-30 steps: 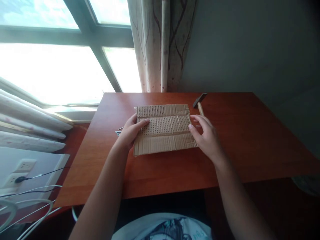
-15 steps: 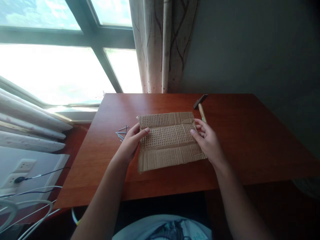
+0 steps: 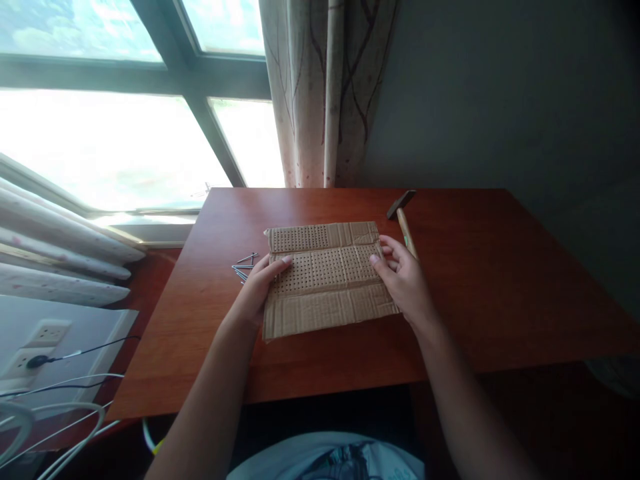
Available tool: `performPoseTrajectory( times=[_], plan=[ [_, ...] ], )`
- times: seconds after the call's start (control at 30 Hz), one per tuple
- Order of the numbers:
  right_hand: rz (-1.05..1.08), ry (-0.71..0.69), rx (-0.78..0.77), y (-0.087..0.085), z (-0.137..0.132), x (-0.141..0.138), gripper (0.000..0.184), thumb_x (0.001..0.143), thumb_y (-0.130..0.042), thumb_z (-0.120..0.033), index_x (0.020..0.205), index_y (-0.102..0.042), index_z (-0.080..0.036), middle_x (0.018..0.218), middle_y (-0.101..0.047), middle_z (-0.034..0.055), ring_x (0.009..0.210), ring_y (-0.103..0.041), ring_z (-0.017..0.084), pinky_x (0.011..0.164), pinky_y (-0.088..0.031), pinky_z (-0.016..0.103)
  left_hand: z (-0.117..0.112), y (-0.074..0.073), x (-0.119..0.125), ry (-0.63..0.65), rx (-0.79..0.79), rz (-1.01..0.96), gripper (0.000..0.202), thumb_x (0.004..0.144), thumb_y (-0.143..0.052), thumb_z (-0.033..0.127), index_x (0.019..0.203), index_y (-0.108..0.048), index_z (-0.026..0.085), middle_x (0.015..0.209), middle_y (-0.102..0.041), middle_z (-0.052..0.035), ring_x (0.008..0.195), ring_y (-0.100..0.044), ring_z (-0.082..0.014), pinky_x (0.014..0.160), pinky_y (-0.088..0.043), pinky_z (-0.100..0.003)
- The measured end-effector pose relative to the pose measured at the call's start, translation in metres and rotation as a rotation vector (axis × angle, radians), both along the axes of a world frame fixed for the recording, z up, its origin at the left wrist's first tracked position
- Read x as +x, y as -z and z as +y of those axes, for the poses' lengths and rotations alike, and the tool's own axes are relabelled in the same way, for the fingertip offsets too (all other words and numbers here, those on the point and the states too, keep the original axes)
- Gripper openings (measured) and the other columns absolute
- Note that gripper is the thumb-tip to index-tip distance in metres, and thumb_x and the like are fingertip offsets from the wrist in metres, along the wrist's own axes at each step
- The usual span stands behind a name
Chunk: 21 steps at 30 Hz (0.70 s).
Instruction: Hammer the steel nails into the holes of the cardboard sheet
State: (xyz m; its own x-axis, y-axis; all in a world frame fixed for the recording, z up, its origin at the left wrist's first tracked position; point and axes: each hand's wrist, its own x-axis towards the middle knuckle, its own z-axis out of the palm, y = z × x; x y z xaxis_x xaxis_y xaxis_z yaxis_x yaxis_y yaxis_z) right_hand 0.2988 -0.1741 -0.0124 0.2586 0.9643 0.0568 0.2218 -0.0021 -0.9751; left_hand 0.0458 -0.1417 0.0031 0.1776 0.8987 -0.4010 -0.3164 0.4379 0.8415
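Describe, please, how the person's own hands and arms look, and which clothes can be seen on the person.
The left hand and right hand are bare, without gloves, and no ring or watch shows. Both forearms are uncovered, with no sleeves in view. At the bottom edge, a light-coloured shirt carries a dark print and pale greenish marks, too cut off to read.

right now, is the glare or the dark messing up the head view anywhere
Head view: the window is blown out to white in its lower panes; the table carries a pale sheen on the side toward it; the wall is dim, the space under the table nearly black; the cardboard is readable, its holes distinct.
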Motion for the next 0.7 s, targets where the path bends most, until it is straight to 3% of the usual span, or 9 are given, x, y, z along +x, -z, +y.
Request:
performPoseTrajectory(
  times=[0.4, 0.57, 0.7],
  plan=[
    [0.039, 0.002, -0.028, -0.009, -0.01, -0.013, 0.051, 0.086, -0.066, -0.043, 0.131, -0.057, -0.022, 0.117, -0.064, 0.0107, 0.083, -0.07, 0.02, 0.069, -0.058, 0.034, -0.003, -0.012, -0.008, -0.051, 0.007, 0.034, 0.042, 0.073, -0.072, 0.033, 0.111, -0.069, 0.015, 0.092, -0.075, -0.0065, 0.085, -0.072, -0.0289, 0.075, -0.062, -0.041],
    [-0.201, 0.025, -0.025, -0.007, -0.009, -0.014, 0.054, 0.088, -0.062, -0.047, 0.132, -0.059, -0.017, 0.107, -0.064, 0.0089, 0.065, -0.061, 0.013, 0.061, -0.053, 0.031, -0.001, -0.009, -0.01, -0.094, 0.002, 0.04, 0.045, 0.069, -0.074, 0.032, 0.11, -0.068, 0.013, 0.092, -0.074, -0.0071, 0.084, -0.072, -0.028, 0.074, -0.061, -0.039],
    [-0.276, 0.018, -0.018, -0.005, -0.008, -0.012, 0.055, 0.089, -0.06, -0.048, 0.133, -0.059, -0.015, 0.106, -0.064, 0.0095, 0.066, -0.06, 0.014, 0.064, -0.053, 0.033, 0.001, -0.008, -0.012, -0.054, 0.011, 0.05, 0.049, 0.071, -0.072, 0.03, 0.116, -0.066, 0.013, 0.095, -0.074, -0.0078, 0.084, -0.071, -0.0278, 0.072, -0.061, -0.038]
  ],
)
